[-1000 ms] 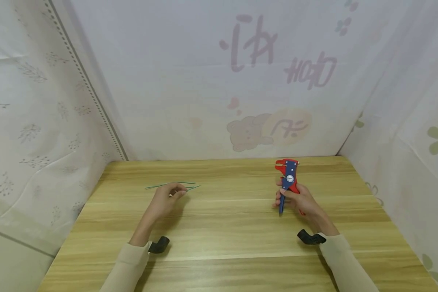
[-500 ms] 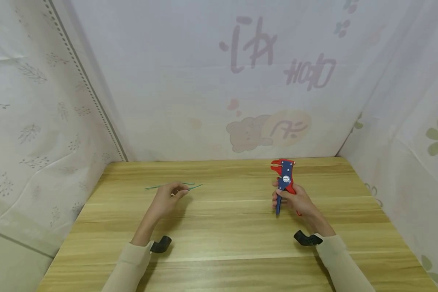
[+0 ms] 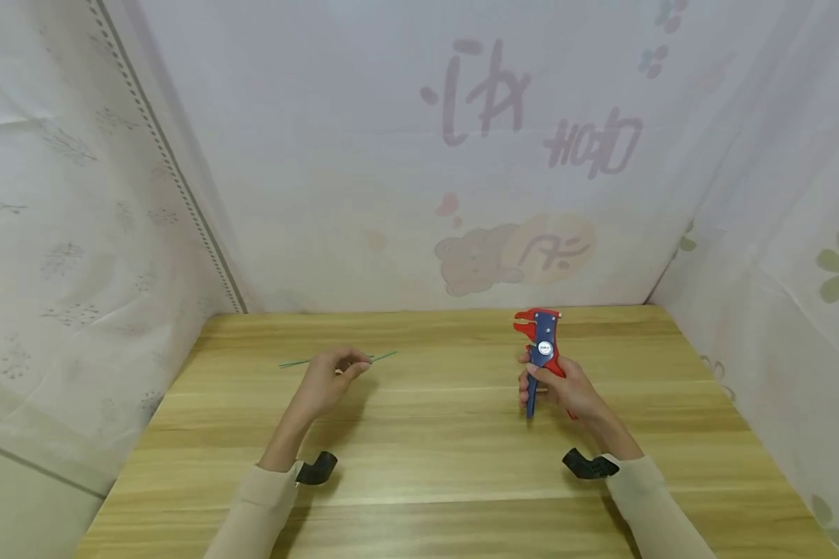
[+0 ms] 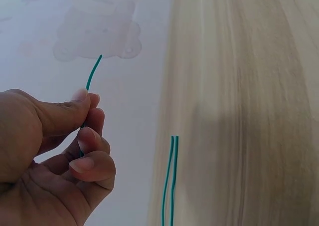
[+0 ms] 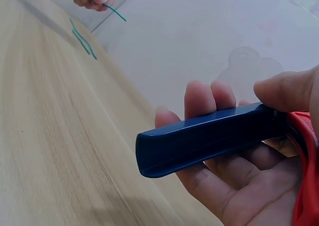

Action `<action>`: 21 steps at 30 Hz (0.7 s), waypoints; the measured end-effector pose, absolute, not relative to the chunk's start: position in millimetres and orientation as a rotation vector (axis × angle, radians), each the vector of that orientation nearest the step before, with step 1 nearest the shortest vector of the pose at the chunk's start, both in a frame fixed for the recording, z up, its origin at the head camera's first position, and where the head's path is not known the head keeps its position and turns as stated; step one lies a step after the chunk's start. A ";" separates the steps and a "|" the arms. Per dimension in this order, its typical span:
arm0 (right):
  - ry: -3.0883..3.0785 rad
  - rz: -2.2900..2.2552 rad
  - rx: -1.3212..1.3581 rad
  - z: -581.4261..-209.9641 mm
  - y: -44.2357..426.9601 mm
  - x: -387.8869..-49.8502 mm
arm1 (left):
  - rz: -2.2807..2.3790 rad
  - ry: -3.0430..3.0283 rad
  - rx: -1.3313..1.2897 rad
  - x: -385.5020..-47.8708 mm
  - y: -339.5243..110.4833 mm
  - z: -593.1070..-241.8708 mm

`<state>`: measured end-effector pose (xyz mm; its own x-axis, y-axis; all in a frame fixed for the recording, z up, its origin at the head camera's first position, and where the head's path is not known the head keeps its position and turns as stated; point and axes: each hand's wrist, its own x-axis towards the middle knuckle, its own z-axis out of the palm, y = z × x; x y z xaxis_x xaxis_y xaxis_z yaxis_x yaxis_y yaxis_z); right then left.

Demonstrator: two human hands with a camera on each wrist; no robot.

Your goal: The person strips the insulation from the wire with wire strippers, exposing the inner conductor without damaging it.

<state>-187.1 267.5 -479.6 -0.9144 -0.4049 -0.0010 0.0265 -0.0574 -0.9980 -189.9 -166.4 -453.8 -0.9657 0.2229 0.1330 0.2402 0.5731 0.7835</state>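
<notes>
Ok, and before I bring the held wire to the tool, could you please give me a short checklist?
1. Wire pinched in the left hand: ok.
2. One wire end sticking out past the hand: ok.
3. Tool gripped in the right hand: ok.
4. Tool's jaws apart: ok.
5. Wire lined up at the jaws: not ok, the hands are well apart.
6. Inside of the jaws undamaged: cannot tell, too small to see.
</notes>
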 end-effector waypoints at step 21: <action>1.890 -2.043 -0.496 -473.3 250.6 -182.9 | -1.388 -2.732 -0.414 -190.7 -151.9 -441.5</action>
<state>-182.9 250.6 -473.3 -0.8908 -0.4526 0.0405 -0.0053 -0.0787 -0.9969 -190.7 -151.9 -441.5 -0.9629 0.2144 0.1638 0.2587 0.5613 0.7862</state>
